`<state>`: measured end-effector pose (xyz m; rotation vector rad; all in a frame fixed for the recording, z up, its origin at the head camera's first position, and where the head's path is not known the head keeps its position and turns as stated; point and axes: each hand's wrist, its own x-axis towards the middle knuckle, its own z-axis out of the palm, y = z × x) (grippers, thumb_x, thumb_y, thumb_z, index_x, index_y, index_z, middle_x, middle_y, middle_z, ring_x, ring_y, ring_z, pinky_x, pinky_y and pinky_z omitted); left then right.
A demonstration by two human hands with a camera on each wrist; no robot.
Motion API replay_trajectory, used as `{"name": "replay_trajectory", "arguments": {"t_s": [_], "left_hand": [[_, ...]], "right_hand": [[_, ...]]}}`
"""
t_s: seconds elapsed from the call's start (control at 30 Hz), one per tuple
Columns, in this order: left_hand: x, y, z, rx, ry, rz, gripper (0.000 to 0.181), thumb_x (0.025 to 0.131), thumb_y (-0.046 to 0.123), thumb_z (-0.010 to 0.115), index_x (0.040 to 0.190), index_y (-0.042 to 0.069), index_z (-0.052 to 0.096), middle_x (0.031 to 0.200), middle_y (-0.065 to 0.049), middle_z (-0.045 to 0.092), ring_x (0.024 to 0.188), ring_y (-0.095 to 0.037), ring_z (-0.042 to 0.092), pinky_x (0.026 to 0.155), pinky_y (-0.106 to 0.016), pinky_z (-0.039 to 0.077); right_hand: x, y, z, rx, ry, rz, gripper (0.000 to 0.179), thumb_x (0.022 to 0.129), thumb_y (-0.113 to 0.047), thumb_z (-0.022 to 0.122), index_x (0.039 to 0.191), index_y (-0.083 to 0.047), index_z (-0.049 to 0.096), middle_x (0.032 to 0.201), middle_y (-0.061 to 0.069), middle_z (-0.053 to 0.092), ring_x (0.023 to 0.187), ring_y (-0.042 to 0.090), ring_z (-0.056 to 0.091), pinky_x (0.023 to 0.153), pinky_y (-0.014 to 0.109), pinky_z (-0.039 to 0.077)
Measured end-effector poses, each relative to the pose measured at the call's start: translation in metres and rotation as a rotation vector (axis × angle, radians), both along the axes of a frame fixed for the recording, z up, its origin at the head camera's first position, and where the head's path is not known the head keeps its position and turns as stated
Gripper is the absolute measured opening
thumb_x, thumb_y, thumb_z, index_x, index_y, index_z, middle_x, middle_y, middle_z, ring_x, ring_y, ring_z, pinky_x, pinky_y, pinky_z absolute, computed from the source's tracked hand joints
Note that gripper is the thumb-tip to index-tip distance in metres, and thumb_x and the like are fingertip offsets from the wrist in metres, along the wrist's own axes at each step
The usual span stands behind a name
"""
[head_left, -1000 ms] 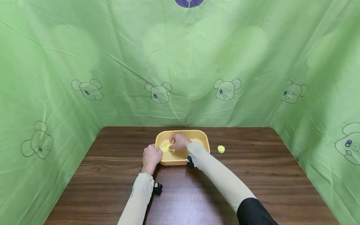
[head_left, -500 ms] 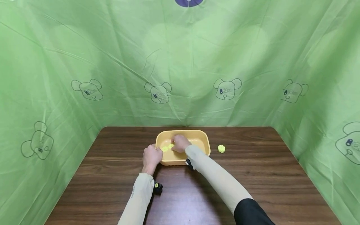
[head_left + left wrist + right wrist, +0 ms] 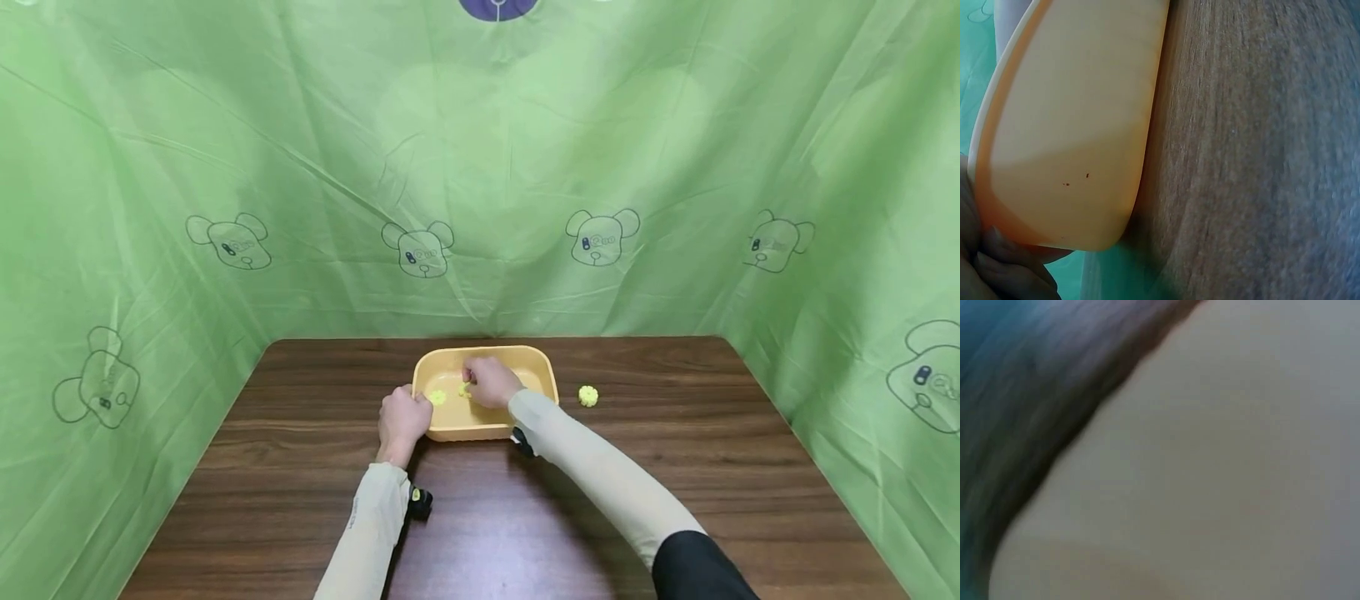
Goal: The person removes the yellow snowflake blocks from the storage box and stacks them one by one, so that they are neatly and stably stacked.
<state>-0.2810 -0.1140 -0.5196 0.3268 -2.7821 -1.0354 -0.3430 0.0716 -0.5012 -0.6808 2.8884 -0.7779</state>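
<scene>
A yellow rectangular plastic tub [image 3: 470, 432] stands on the wooden table. My left hand [image 3: 403, 422] grips its left end; in the left wrist view the fingers [image 3: 1013, 272] curl at the tub's corner. My right hand [image 3: 491, 383] is inside the tub and pinches a small light-yellow flower-shaped piece [image 3: 464, 390], partly hidden by the fingers. Another such flower-shaped piece [image 3: 437, 397] lies in the tub near its left end, beside my left hand. The right wrist view is blurred; the tub's wall [image 3: 1210, 456] fills most of it, with neither hand nor piece distinguishable.
On the table to the right of the tub lies one more light-yellow flower-shaped piece [image 3: 588, 396]. The brown wooden table [image 3: 675, 467] ends at a green curtain [image 3: 495, 292] behind and on both sides.
My right hand has drawn slightly right inside the tub with the flower-shaped piece, widening the gap from the piece on the left. My left hand keeps its hold on the tub.
</scene>
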Motion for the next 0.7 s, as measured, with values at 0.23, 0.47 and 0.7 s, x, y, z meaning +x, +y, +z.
{"name": "replay_trajectory", "arguments": {"t_s": [0.23, 0.47, 0.7], "left_hand": [[-0.001, -0.001, -0.002, 0.0, -0.003, -0.008, 0.026, 0.094, 0.021, 0.051, 0.087, 0.006, 0.071, 0.086, -0.021, 0.07, 0.078, -0.038, 0.068, 0.062, -0.051, 0.052], [-0.001, -0.002, -0.002, 0.013, 0.008, -0.002, 0.027, 0.094, 0.021, 0.05, 0.083, 0.006, 0.07, 0.083, -0.02, 0.069, 0.076, -0.038, 0.067, 0.063, -0.05, 0.052], [-0.001, -0.001, -0.004, 0.015, 0.008, -0.004, 0.028, 0.094, 0.022, 0.049, 0.085, 0.007, 0.071, 0.085, -0.021, 0.07, 0.079, -0.039, 0.068, 0.064, -0.052, 0.052]], "right_hand": [[-0.007, 0.056, 0.037, -0.261, 0.004, -0.114, 0.016, 0.092, -0.011, 0.073, 0.106, -0.005, 0.069, 0.096, 0.008, 0.074, 0.088, 0.021, 0.069, 0.086, 0.036, 0.055], [-0.018, 0.131, 0.068, -0.26, 0.027, -0.188, 0.017, 0.093, -0.018, 0.073, 0.108, -0.01, 0.075, 0.101, 0.008, 0.077, 0.086, 0.023, 0.072, 0.078, 0.037, 0.057], [-0.015, 0.189, 0.065, -0.351, -0.178, -0.241, 0.023, 0.097, -0.013, 0.068, 0.115, 0.0, 0.072, 0.108, 0.02, 0.071, 0.078, 0.019, 0.07, 0.076, 0.037, 0.06]]}}
